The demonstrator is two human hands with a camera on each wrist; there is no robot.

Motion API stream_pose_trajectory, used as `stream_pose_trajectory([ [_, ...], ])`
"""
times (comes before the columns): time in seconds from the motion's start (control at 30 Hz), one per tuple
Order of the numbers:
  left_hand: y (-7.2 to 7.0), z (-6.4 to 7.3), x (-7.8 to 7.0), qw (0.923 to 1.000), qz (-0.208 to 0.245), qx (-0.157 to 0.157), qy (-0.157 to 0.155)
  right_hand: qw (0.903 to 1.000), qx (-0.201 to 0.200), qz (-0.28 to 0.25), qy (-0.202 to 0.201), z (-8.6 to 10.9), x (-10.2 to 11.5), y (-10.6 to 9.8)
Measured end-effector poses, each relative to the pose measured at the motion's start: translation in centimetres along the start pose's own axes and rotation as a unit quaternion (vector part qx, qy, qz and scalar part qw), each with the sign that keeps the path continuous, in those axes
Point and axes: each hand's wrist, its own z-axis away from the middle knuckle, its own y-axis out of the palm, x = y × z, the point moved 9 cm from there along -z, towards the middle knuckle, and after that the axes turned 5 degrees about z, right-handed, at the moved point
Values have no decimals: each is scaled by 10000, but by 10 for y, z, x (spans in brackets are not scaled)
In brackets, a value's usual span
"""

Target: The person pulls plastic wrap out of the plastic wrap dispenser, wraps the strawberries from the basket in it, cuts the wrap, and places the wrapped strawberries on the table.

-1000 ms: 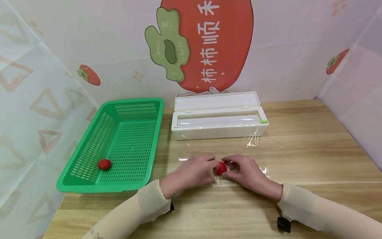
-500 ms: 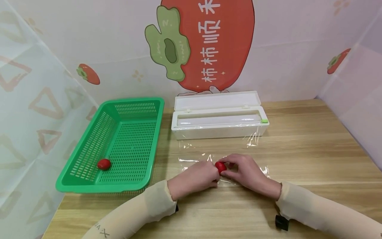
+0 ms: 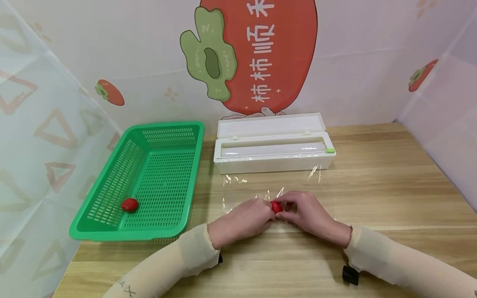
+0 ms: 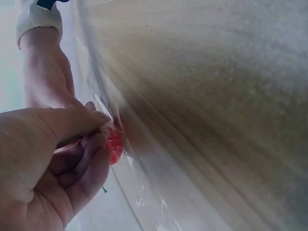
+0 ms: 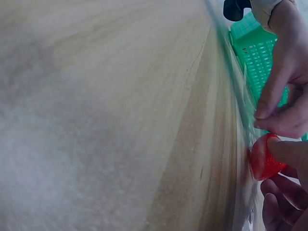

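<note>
Workpiece: one red fruit (image 3: 276, 206), strawberry-like in its dotted surface, located between the two hands near the middle of the wooden table (image 3: 380, 186). Clear film (image 3: 267, 195) lies about it; how far the film encloses the fruit cannot be told.

Right hand (image 3: 307, 213): thumb and fingers closed on the fruit in a pinch, thumb on one side and fingertips on the other. Left hand (image 3: 244, 221): thumb and forefinger brought together beside the fruit, apparently pinching a fold of the film; the remaining fingers are curled.

Surroundings: film glints appear between the hands and the white box (image 3: 273, 166), which stands behind them with its lid (image 3: 271, 126) raised and a pale roll (image 3: 273, 150) inside. Whether the film is severed from the roll is not clear. To the left stands the green basket (image 3: 126, 236), with a second red fruit (image 3: 129, 205) on its floor.

Step in hand, as judged: gathering film around the fruit. The next move calls for the right hand to steady the fruit while the left draws the fold snugly across, without crushing the flesh or tearing the film
</note>
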Motion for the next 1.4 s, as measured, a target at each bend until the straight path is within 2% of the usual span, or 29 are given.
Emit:
stream_pose_trajectory([
  [0.13,-9,-1,1,9994,-196,-285,-78,10000,19,-51,-64,-1,0,0],
  [0.27,-13,-2,2,9988,-265,-394,-104,9998,76,-161,-40,-1,-1,0],
  [0.5,-15,-3,7,9991,72,-382,-194,9996,155,-245,19,-1,-1,2],
  [0.73,-19,-3,8,9976,220,-651,-19,9995,140,-272,6,-1,-1,1],
  [1.0,-22,-3,12,9953,285,-922,-40,9997,57,-217,-65,-2,1,-1],
  [1.1,-23,-3,14,9943,475,-947,-78,9995,52,-298,-114,-3,1,-1],
  [1.23,-23,-5,19,9915,855,-962,-197,9986,260,-446,-107,-3,-3,1],
  [1.4,-22,-7,24,9885,1201,-873,-302,9946,758,-702,54,0,-12,4],
])
